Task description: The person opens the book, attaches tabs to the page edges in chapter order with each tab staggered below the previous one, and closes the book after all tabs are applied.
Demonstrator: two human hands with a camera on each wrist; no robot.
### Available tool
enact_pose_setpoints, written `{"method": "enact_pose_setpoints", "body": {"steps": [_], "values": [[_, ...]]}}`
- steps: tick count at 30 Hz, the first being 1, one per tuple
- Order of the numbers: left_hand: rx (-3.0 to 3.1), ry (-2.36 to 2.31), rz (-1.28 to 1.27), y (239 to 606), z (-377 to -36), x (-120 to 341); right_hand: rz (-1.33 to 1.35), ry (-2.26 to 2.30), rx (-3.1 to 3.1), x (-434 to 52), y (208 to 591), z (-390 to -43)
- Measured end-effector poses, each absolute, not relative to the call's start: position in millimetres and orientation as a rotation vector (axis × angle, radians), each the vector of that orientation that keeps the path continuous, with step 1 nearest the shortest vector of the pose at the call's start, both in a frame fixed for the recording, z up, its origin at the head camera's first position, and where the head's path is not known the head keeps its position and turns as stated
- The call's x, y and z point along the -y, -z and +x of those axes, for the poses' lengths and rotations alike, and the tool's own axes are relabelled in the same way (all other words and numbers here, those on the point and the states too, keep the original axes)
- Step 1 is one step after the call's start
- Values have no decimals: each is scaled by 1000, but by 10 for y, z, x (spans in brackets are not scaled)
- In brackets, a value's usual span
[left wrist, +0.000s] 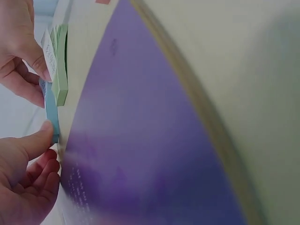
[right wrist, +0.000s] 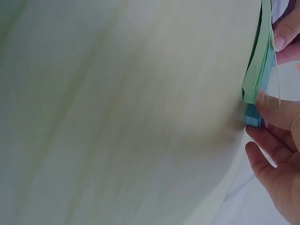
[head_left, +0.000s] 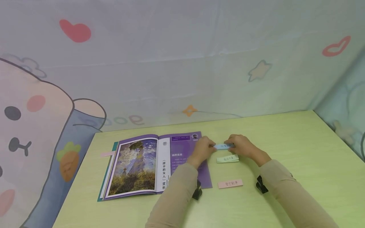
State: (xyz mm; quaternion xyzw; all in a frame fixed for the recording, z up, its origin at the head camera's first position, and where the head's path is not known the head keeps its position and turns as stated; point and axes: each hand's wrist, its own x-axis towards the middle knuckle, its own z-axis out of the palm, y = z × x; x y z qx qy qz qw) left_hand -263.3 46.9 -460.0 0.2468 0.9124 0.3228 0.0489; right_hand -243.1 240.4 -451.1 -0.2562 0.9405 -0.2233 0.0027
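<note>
A small blue sticky-note pad (head_left: 223, 146) is pinched between both hands just above the table, right of an open book (head_left: 148, 164). My left hand (head_left: 211, 146) grips its left end; the thumb presses the pad (left wrist: 52, 117) in the left wrist view. My right hand (head_left: 230, 145) pinches the right end, its fingers (right wrist: 276, 112) curled on the blue pad (right wrist: 253, 117). A green pad (head_left: 227, 158) lies flat on the table directly under the hands, also seen as the green pad (left wrist: 60, 70) and green pad (right wrist: 258, 61).
The book's purple right page (left wrist: 140, 140) lies under my left forearm. A pink note (head_left: 230, 183) lies nearer the front, and another pink note (head_left: 107, 154) pokes out left of the book. The yellow-green table (head_left: 299, 158) meets cloth-covered walls at the back and right.
</note>
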Motion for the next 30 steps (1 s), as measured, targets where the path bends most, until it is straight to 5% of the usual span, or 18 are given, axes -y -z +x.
{"method": "enact_pose_setpoints", "body": {"steps": [30], "values": [[-2756, -772, 967, 4435, -2652, -287, -843, 776, -2934, -2367, 4393, -2374]]}}
